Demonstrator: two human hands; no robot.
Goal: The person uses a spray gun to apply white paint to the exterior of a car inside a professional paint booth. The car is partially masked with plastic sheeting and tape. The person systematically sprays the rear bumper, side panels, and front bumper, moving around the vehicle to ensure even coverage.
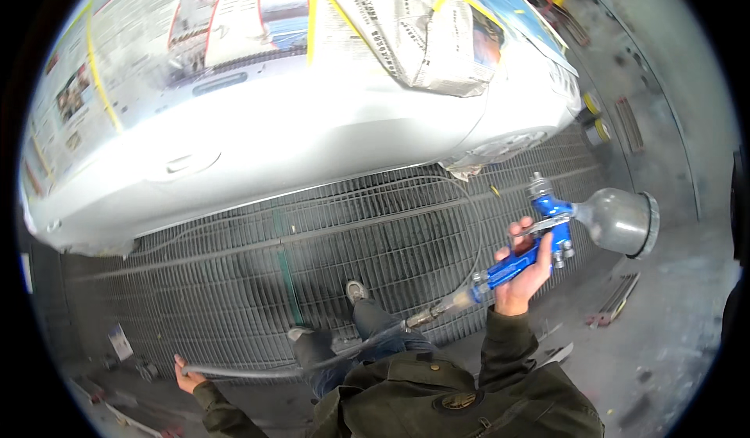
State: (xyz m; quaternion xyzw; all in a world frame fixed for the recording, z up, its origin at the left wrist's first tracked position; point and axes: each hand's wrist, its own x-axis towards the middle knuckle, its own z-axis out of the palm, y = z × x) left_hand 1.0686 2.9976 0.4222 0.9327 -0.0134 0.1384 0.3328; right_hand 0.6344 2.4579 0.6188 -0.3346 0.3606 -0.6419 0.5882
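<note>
jacket: a dark olive jacket (422, 387) is filling the bottom edge of the frame, its sleeves reaching out to both sides.
right grip: the right grip (525, 283), right of centre, is clamping around the handle of the spray gun, with fingers curling beside the silver trigger.
spray gun: the blue spray gun (551, 207) is lying aslant at centre right, its silver nozzle (539, 186) pointing toward the top of the frame.
cup: a grey cup (616, 219) is jutting from the gun toward the right edge.
left grip: the left grip (188, 376), at lower left, is wrapping around the hose.
hose: the grey hose (250, 373) is running across the lower frame, joining the gun's handle.
shoes: two shoes (356, 291) are standing at lower centre on the floor grating (375, 243).
car: a silvery white car body (312, 141) is stretching across the upper half.
masking: newspaper sheets (363, 28) and yellow tape (98, 71) are covering its top.
cans: two yellow-marked cans (598, 132) are sitting at upper right.
</note>
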